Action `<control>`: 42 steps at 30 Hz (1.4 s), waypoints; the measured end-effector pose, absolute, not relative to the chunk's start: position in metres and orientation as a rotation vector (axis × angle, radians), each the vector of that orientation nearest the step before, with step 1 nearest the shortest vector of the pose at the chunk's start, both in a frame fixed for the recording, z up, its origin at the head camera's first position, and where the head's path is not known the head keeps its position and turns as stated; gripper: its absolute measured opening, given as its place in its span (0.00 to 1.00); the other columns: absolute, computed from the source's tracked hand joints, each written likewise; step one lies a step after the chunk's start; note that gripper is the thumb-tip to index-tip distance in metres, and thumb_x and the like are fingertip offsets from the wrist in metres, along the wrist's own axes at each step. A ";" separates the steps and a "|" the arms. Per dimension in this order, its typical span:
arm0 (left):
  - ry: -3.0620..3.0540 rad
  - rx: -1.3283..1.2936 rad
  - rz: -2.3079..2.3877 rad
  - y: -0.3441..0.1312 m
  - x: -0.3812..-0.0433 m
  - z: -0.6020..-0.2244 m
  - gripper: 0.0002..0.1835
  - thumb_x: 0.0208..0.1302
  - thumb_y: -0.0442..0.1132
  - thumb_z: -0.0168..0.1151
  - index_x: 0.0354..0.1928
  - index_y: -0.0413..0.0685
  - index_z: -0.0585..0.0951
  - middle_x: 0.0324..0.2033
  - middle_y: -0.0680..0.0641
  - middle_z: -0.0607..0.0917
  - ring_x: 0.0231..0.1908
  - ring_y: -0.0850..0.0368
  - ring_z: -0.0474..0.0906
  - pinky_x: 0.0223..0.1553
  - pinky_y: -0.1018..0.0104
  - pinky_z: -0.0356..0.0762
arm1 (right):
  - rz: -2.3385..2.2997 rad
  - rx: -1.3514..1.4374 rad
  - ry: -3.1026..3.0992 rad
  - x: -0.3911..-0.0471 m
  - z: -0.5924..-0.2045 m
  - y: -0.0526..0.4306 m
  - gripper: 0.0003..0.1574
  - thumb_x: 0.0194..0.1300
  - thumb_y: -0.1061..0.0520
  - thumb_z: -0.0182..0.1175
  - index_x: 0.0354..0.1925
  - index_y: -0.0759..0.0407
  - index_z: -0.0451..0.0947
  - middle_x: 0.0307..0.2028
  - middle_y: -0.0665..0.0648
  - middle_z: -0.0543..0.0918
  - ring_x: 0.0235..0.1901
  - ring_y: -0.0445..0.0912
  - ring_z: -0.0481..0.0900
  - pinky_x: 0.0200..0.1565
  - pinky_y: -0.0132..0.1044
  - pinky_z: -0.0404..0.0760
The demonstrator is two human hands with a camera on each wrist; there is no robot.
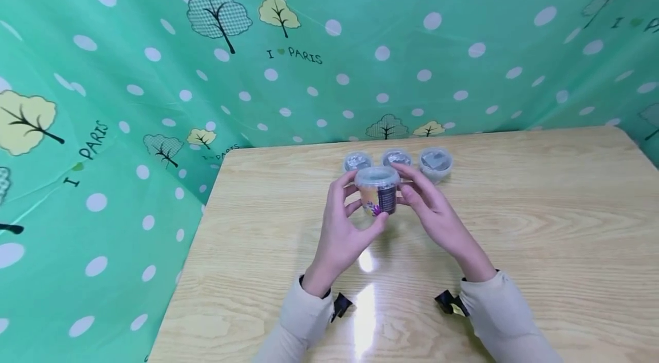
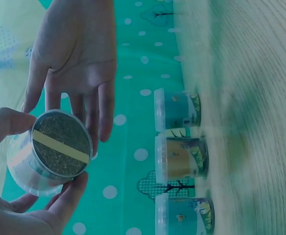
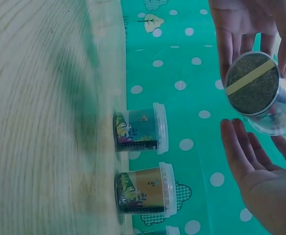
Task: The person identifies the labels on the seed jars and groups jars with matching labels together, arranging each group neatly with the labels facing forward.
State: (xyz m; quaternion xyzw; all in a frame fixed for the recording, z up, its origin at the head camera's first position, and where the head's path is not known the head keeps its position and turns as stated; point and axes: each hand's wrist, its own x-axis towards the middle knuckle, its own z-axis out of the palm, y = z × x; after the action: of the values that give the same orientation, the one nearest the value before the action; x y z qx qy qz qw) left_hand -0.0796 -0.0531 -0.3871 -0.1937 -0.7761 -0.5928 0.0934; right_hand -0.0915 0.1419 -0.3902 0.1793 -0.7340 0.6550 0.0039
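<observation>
My left hand point(image 1: 346, 231) grips a small clear plastic tub point(image 1: 378, 192) with a printed orange and dark label, its thumb on the near side. The tub is held up over the table, its lidded top showing in the head view. Both wrist views look at its base point(image 2: 62, 144), where dark granular stuff shows through, crossed by a pale yellow strip point(image 3: 250, 77). Beside the tub, my right hand point(image 1: 429, 208) has its fingers extended and loosely bent, fingertips close to the tub's side; in the right wrist view its palm point(image 3: 275, 191) faces up.
Three similar lidded tubs stand in a row at the table's back: a left one point(image 1: 357, 162), a middle one point(image 1: 396, 157) and a right one point(image 1: 435, 163). Behind the wooden table point(image 1: 247, 248) hangs a green dotted cloth point(image 1: 350, 100), which also covers the left side.
</observation>
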 end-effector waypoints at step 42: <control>-2.288 -0.501 -1.902 -0.055 -0.081 -0.393 0.42 0.57 0.36 0.74 0.71 0.48 0.63 0.63 0.45 0.71 0.59 0.51 0.75 0.55 0.64 0.83 | 2.043 0.416 -2.324 -0.092 -0.390 0.133 0.26 0.78 0.55 0.48 0.71 0.51 0.65 0.60 0.64 0.75 0.56 0.56 0.78 0.53 0.32 0.83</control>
State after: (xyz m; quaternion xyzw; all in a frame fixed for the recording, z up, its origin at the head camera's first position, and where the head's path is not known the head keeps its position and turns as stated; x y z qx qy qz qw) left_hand -0.0815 -0.0550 -0.3933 -0.1657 -0.7569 -0.6291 0.0623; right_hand -0.0925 0.1326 -0.3898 0.1333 -0.7443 0.6544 0.0096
